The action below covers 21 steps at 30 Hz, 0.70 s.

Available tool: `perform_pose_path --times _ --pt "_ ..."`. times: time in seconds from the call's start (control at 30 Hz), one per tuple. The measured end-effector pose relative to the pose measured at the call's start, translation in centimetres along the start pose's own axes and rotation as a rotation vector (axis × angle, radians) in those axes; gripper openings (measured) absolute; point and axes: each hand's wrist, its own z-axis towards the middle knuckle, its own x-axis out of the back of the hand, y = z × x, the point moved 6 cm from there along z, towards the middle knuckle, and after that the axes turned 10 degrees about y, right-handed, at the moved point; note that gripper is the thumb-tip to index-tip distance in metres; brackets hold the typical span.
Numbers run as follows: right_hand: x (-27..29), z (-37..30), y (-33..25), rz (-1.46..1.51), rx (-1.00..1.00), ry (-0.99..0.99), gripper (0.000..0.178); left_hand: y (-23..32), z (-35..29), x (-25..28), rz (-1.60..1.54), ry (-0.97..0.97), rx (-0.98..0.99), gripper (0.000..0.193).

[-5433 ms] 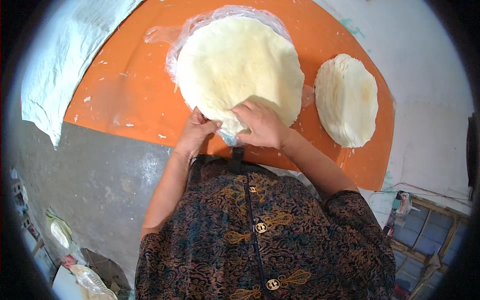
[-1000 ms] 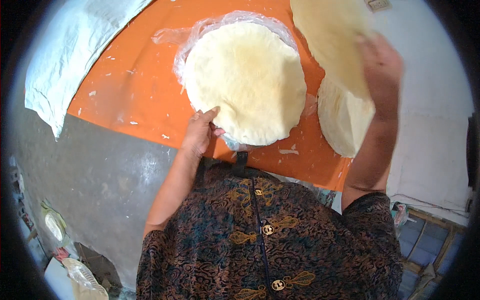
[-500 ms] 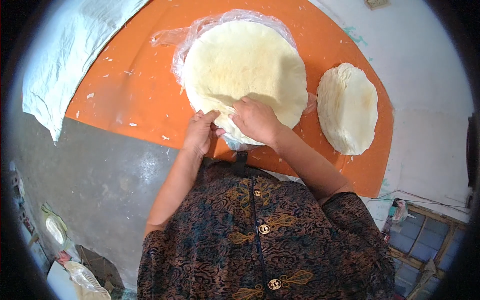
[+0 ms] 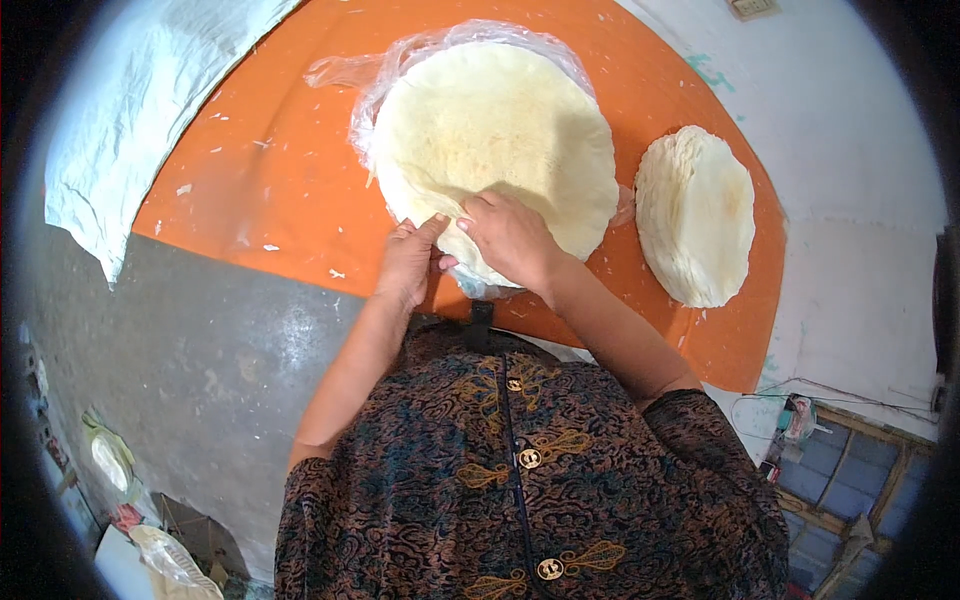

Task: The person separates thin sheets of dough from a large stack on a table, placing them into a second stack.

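Observation:
A large round stack of thin pale flatbreads (image 4: 500, 120) lies on clear plastic wrap (image 4: 365, 110) on an orange table covering. My left hand (image 4: 412, 260) is closed at the stack's near left edge, pinching the rim of the flatbread with the thumb on top. Close beside it, my right hand (image 4: 510, 238) rests on the near part of the stack, its fingers bent and gripping a raised fold of the top flatbread. The undersides of the fingers are hidden.
To the right stands a second stack of flatbreads (image 4: 695, 215), folded or oval. Small pale crumbs dot the orange covering (image 4: 260, 200). A white cloth (image 4: 130, 130) hangs at the far left. Grey floor (image 4: 220, 340) lies beyond the table's near left edge.
Both hands stay at the near edge of the large stack. My left hand has shifted slightly right, nearer the right one, and the stack sits a touch further right in view.

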Motion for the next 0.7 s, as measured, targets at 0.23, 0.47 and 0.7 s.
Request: perform_pose_path --times 0.23,0.47,0.7 --pt "0.3 -1.5 0.4 -0.258 0.065 -0.078 0.013 -0.4 0.7 0.9 0.057 0.043 0.016 0.018" --pt "2.0 -1.3 -0.9 -0.051 -0.049 -0.214 0.025 0.0 0.2 0.5 0.051 0.045 0.014 0.015" --pt "-1.9 2.3 -3.0 -0.361 0.002 0.033 0.026 -0.7 1.9 1.1 0.036 0.088 0.043 0.02"
